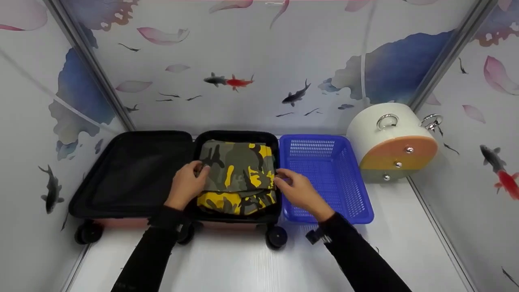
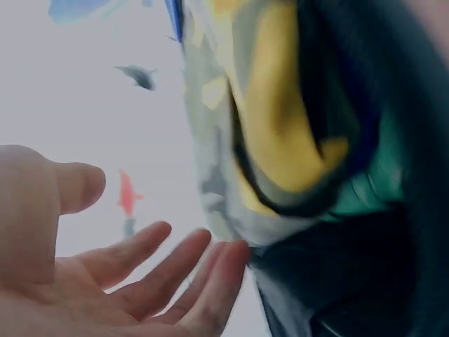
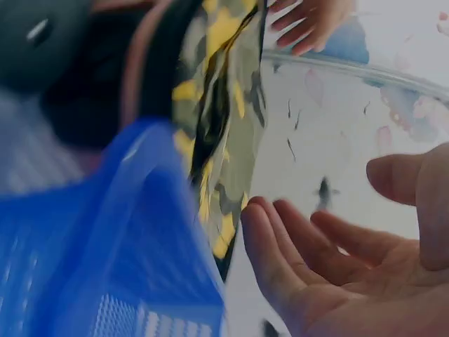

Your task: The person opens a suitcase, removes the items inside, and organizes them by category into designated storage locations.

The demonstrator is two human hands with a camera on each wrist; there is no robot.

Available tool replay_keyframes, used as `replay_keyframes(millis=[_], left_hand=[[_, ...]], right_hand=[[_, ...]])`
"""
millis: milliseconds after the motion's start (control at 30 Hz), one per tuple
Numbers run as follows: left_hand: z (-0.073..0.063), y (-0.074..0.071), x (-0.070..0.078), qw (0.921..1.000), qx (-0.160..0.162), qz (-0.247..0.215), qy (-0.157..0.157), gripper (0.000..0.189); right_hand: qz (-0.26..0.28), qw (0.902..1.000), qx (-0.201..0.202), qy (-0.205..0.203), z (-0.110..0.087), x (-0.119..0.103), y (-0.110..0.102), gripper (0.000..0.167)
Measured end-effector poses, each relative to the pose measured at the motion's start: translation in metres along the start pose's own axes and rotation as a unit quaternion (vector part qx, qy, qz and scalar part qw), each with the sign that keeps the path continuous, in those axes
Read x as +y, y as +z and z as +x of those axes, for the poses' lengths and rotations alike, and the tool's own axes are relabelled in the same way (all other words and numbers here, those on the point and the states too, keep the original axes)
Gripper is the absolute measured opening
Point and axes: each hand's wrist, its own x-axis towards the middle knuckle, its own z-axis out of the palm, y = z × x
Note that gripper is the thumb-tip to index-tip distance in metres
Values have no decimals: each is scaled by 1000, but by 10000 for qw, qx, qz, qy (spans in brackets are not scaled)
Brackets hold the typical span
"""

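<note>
Folded camouflage clothing (image 1: 239,170) in grey, yellow and black lies stacked in the right half of an open suitcase (image 1: 237,219). At the stack's left edge is my left hand (image 1: 187,182), its fingers loosely bent. My right hand (image 1: 298,190) is at the right edge, above the rim between suitcase and basket. Both wrist views show the fingers spread and relaxed, thumbs apart, with nothing gripped; the left fingertips (image 2: 235,256) are close to the cloth, and whether they touch it I cannot tell. A green item (image 2: 372,186) shows beneath the clothing.
The suitcase's black lid half (image 1: 134,174) lies open on the left. A blue plastic basket (image 1: 324,178) stands against the suitcase's right side. Behind it at right sits a white round drawer box (image 1: 385,138) with coloured drawers. Printed wall panels (image 1: 259,105) enclose the back and sides.
</note>
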Motion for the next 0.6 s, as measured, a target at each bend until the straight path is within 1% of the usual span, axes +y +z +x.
replay_keyframes(millis=[67, 100, 167, 233, 300, 400, 500, 600], left_hand=[[11, 1, -4, 9995, -193, 99, -248, 63], [14, 3, -5, 9989, -245, 201, -349, 65], [17, 6, -5, 9974, -279, 421, -506, 67], [19, 11, -4, 9953, -245, 658, -672, 67], [19, 16, -4, 9927, -217, 878, -792, 67], [20, 21, -5, 9909, -194, 977, -907, 66], [21, 23, -7, 9914, -214, 871, -949, 67], [22, 22, -8, 9922, -323, 705, -971, 70]], right_hand=[[332, 9972, -417, 521, 17, -7, 5, 64], [379, 9946, -605, 750, 24, -10, 8, 69], [419, 9880, -903, 1182, 37, -14, 14, 75], [340, 9833, -1047, 1446, 47, -18, 21, 79], [245, 9816, -1028, 1588, 55, -21, 28, 81], [99, 9813, -887, 1706, 63, -25, 39, 82], [-156, 9815, -683, 1783, 67, -25, 46, 80], [-396, 9816, -384, 1827, 70, -23, 50, 76]])
